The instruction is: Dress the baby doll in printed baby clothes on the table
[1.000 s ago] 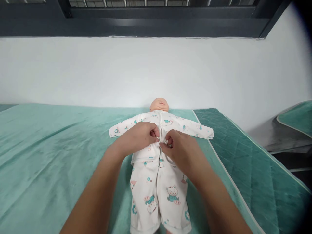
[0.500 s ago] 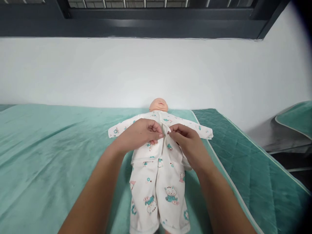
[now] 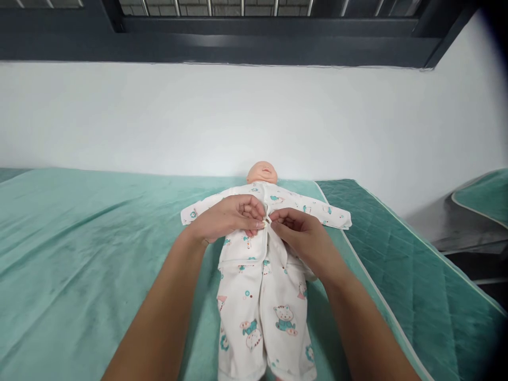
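Observation:
A baby doll (image 3: 262, 172) lies on its back, its head toward the wall. It wears a white long-sleeved baby shirt (image 3: 238, 253) and matching trousers (image 3: 242, 312), both printed with cats and other small figures. At the chest, my left hand (image 3: 238, 214) pinches the shirt's front edge on the left, with thumb and fingers around what looks like a button. My right hand (image 3: 299, 230) grips the opposite front edge between thumb and forefinger. A small gap shows between the two edges there. The doll's sleeves are spread out to both sides.
A light green cover (image 3: 79, 254) lies beneath the doll. To the right is a darker quilted green pad (image 3: 405, 264) with a pale border. Behind stands a white wall (image 3: 159, 116) below a dark window frame (image 3: 257, 45). Another green cushion edge (image 3: 484, 196) shows far right.
Both hands have brought the two shirt edges closer together at the chest. The right fingers have turned slightly and moved nearer the left. The whole view has shifted a little.

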